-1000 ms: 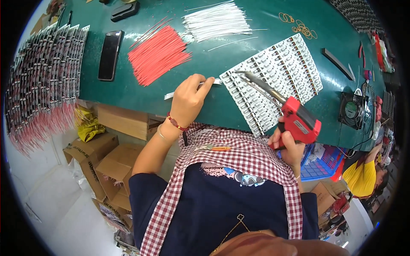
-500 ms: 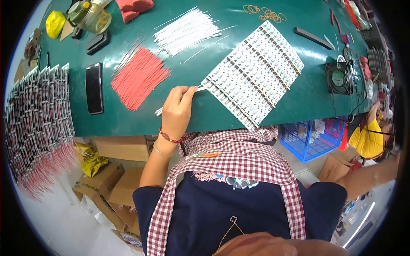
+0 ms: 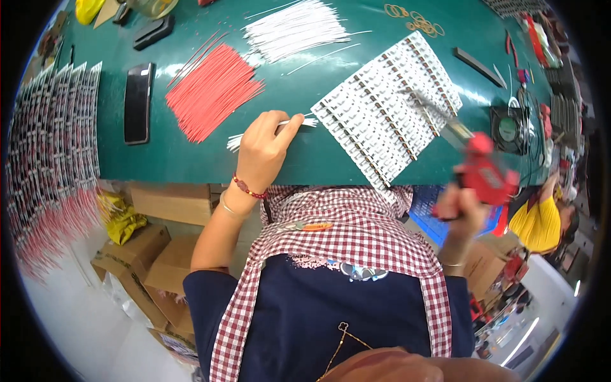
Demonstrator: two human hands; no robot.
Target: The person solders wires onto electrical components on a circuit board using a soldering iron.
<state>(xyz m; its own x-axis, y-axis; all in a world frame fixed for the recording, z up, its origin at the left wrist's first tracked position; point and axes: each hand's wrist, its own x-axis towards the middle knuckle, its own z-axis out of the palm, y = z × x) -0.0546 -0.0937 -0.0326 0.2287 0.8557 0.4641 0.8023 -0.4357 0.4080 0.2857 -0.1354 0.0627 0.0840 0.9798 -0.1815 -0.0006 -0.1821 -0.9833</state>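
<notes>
My left hand (image 3: 264,153) rests on the green table (image 3: 191,159) and pinches a few thin white wires (image 3: 299,122) at the left corner of a white panel of small circuit strips (image 3: 388,108). My right hand (image 3: 461,207) grips a red pistol-shaped soldering tool (image 3: 487,172), blurred, with its metal tip over the panel's right part. A pile of red wires (image 3: 213,89) lies left of my left hand, and a pile of white wires (image 3: 293,28) lies beyond it.
A black phone (image 3: 137,102) lies left of the red wires. Finished strips with wires hang along the left table edge (image 3: 54,153). A small black fan (image 3: 508,129) and rubber bands (image 3: 417,19) sit at the right. Cardboard boxes (image 3: 149,254) stand on the floor below.
My right hand with the red tool, out of sight half a second ago, has come back up over the panel's right side. My left hand stays on the white wires.
</notes>
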